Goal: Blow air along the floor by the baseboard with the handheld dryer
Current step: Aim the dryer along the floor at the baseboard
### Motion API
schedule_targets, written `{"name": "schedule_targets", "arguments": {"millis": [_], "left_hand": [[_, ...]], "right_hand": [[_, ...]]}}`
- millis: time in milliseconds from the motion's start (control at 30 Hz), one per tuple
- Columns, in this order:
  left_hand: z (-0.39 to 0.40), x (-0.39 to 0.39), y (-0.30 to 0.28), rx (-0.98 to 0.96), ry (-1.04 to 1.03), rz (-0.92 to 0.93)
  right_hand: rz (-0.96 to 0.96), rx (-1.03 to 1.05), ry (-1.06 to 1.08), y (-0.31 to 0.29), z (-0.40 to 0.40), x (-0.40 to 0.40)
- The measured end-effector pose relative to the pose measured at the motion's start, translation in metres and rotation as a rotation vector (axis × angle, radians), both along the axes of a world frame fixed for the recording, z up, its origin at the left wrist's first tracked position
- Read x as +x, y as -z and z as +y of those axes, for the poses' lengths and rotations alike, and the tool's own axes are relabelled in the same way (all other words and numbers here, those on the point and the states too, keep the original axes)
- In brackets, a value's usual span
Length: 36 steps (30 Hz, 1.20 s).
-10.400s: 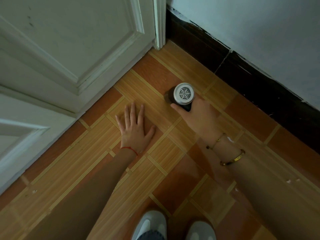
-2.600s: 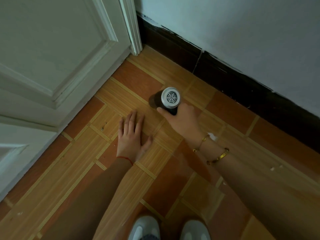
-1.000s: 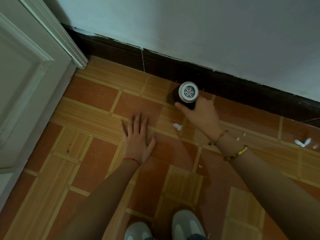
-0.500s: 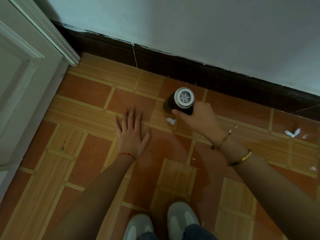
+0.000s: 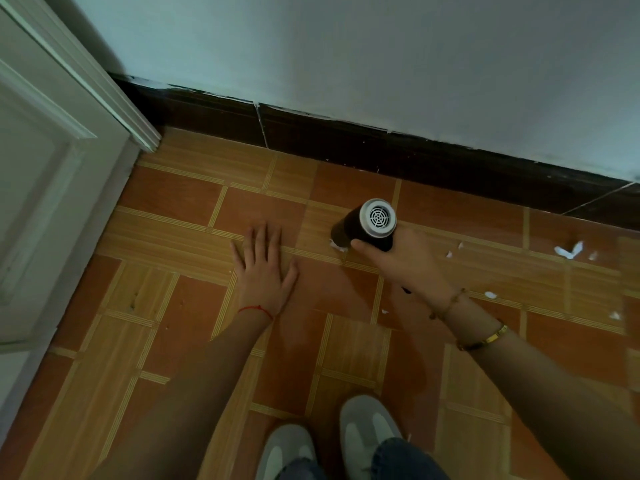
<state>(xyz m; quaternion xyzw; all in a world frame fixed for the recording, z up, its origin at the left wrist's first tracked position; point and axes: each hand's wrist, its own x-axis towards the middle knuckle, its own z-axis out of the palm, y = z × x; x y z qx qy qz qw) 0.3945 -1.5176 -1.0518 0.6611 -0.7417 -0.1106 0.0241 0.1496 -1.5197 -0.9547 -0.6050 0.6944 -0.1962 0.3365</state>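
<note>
My right hand [image 5: 405,261] grips the handle of a dark handheld dryer [image 5: 367,225]. Its round silver rear grille faces up at me and its nozzle points down and left at the floor, right by a white scrap [image 5: 337,244]. The dark baseboard [image 5: 381,147] runs along the foot of the pale wall, a little beyond the dryer. My left hand [image 5: 265,268] lies flat on the tiled floor [image 5: 180,209], fingers spread, to the left of the dryer.
A white panelled door and its frame [image 5: 69,133] stand at the left, meeting the baseboard in the corner. Several white scraps [image 5: 568,251] lie on the tiles at the right. My two grey shoes [image 5: 367,431] are at the bottom edge.
The dryer has drawn back from the baseboard toward me and now points at the white scrap. The view has shifted right along the wall. My left hand stays flat on the floor.
</note>
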Motion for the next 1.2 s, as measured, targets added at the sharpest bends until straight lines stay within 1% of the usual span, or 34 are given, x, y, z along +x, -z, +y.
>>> {"name": "schedule_targets", "arguments": {"millis": [300,500,700,800,900,1033,1100,1200], "left_hand": [[0.0,-0.001,-0.002,0.036,-0.003,-0.013],[0.0,-0.001,-0.003,0.05,0.004,-0.021],[0.001,-0.001,0.001,0.037,0.003,-0.02],[0.002,0.0,0.003,0.032,0.003,-0.017],[0.002,0.0,0.005,0.027,0.002,-0.018],[0.001,0.001,0.008,0.022,0.007,-0.019],[0.001,0.002,0.009,0.015,0.005,-0.012],[0.002,0.002,0.011,-0.001,0.006,-0.021]], "right_hand": [[-0.008,0.072,-0.087,-0.003,0.011,0.01],[0.0,-0.012,0.007,-0.004,0.002,0.011],[0.011,0.039,-0.046,-0.007,0.003,0.011],[-0.05,0.121,-0.064,-0.01,0.004,0.014],[-0.133,0.151,-0.02,-0.013,0.004,0.018],[-0.069,0.097,0.012,-0.015,-0.002,0.017],[-0.077,0.094,0.002,-0.014,-0.004,0.017],[-0.142,0.121,-0.033,-0.012,-0.006,0.023]]}}
